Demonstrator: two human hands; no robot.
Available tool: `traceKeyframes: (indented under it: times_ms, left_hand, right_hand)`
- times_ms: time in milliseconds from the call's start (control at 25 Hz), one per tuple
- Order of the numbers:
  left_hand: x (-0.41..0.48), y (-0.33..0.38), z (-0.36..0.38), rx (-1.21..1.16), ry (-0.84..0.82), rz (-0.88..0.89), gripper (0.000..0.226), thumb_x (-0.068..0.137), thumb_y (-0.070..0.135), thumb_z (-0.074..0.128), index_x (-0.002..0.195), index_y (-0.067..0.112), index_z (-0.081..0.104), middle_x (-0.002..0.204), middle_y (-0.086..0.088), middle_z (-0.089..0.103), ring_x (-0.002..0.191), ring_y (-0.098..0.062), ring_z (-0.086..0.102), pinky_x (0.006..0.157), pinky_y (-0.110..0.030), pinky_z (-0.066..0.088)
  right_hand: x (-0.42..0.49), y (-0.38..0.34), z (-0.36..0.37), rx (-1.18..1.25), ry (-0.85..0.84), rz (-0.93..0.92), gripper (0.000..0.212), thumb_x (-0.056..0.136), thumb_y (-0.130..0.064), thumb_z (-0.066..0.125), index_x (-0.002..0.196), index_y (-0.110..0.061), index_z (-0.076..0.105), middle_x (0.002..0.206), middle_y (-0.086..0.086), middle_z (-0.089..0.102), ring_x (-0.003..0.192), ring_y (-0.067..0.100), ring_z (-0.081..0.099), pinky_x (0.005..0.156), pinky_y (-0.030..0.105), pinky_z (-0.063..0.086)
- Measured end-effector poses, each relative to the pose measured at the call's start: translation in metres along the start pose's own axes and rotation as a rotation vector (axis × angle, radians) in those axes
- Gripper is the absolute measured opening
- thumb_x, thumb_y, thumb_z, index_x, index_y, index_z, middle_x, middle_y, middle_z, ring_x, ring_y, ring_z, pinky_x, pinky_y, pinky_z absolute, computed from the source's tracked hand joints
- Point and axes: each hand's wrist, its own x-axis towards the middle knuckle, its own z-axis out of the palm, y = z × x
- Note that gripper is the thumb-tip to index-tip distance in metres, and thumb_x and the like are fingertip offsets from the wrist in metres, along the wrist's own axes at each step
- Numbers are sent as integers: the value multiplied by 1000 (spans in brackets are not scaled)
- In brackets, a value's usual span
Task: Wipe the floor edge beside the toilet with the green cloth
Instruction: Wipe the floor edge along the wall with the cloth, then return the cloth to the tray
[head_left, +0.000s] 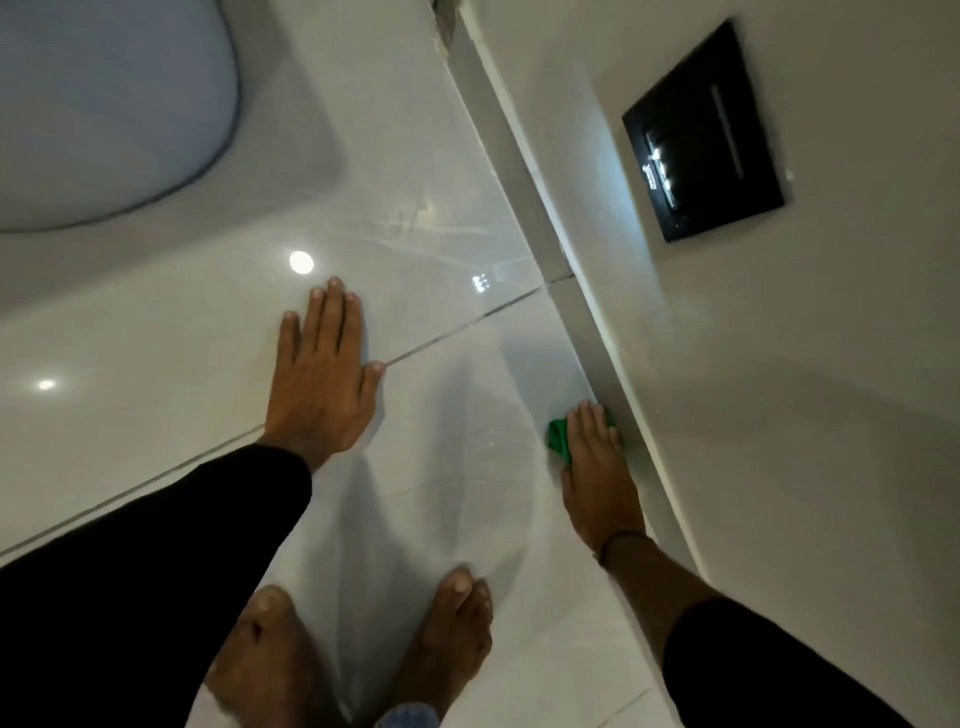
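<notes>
Green cloth (558, 439): pinned flat on the floor under the right hand, right where the floor meets the skirting strip (545, 223). Only a bunched bit is seen poking out on the side of the hand away from the skirting, plus a sliver by the fingertips; the rest is hidden.

Right hand (597, 467): laid palm down on top of the cloth, fingers straight and kept together, pointing along the skirting. It's pressing rather than pinching, nothing is curled around the cloth as far as can be seen. The little-finger side looks to be touching the skirting, or just about. A thin dark band (618, 540) is worn at the wrist.

Left hand (322, 374): planted flat on bare tile, well away from the skirting, fingers stretched out and lightly fanned, thumb resting near a grout line (457, 325). Nothing is held.

Floor (441, 493): glossy pale tile, ceiling lights reflected in it, faint streaks seen out from the skirting.

Toilet (104, 104): white rounded shape, far across the floor from the skirting, beyond the left hand.

Black plate (706, 132): set into the wall above the skirting, farther along it than the cloth.

Bare feet (363, 654): both seen between the two arms, out from the skirting.
</notes>
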Motion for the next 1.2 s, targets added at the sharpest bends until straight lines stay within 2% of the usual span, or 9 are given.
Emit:
traceKeyframes:
  times_ms: [80,200,400,480,560,680,920,1040,1200]
  left_hand:
    - [-13,-9,-24,7,-67,76,82,106,48,36,171,-2,29,182,-25,25,167,-43,29,133,-66,27]
    - [-54,8,-52,9,-119,119,80,107,50,37,170,0,35,181,-21,30,167,-38,32,134,-57,25]
    - [-112,-8,-232,44,-23,-117,78,109,51,42,169,2,39,181,-18,31,167,-36,28,130,-51,18]
    - [-108,-21,-285,51,-4,-192,78,111,53,39,171,4,34,182,-16,27,168,-36,26,132,-50,15]
    - [-96,-47,-330,44,65,-264,78,111,53,36,172,4,32,182,-15,25,168,-35,25,134,-50,13]
    - [-63,-106,-380,56,115,-335,80,112,57,25,175,7,22,185,-12,14,171,-30,12,140,-52,13]
    - [21,-214,-389,127,46,-393,84,112,62,12,177,9,6,187,-12,-3,170,-28,-10,138,-52,-2]
    - [55,-250,-376,130,10,-369,85,111,62,15,177,8,8,187,-14,1,172,-32,-4,140,-55,1]
    - [78,-272,-353,156,7,-328,84,113,59,27,174,2,21,185,-22,16,172,-39,14,139,-61,18]
  right_hand:
    - [-1,-6,-18,64,-21,30,63,87,-6,46,148,10,44,156,31,44,148,49,38,117,60,38]
    - [-13,-11,-44,81,12,78,61,90,4,52,150,7,43,158,28,43,151,44,34,123,51,28]
    - [-65,-166,-184,156,89,-169,78,82,18,64,154,0,39,162,20,36,152,34,28,121,48,26]
    - [-71,-230,-225,213,99,-249,80,86,16,63,157,-4,32,166,14,28,154,29,21,123,48,25]
    - [-73,-298,-262,221,111,-384,79,98,4,56,160,-15,12,171,6,11,159,23,8,129,43,18]
    - [-52,-400,-307,301,97,-495,75,107,-9,48,156,-24,-7,170,-3,-11,160,16,-7,131,37,9]
    - [62,-563,-322,147,223,-603,70,109,-12,42,164,-9,-2,174,9,-6,160,24,-10,130,37,-2]
    - [128,-605,-302,-12,189,-584,70,109,-10,39,164,-8,-5,174,12,-8,160,28,-11,127,37,-8]
    - [180,-616,-271,-121,264,-611,65,105,-6,44,162,0,13,172,22,13,160,38,8,130,48,13]
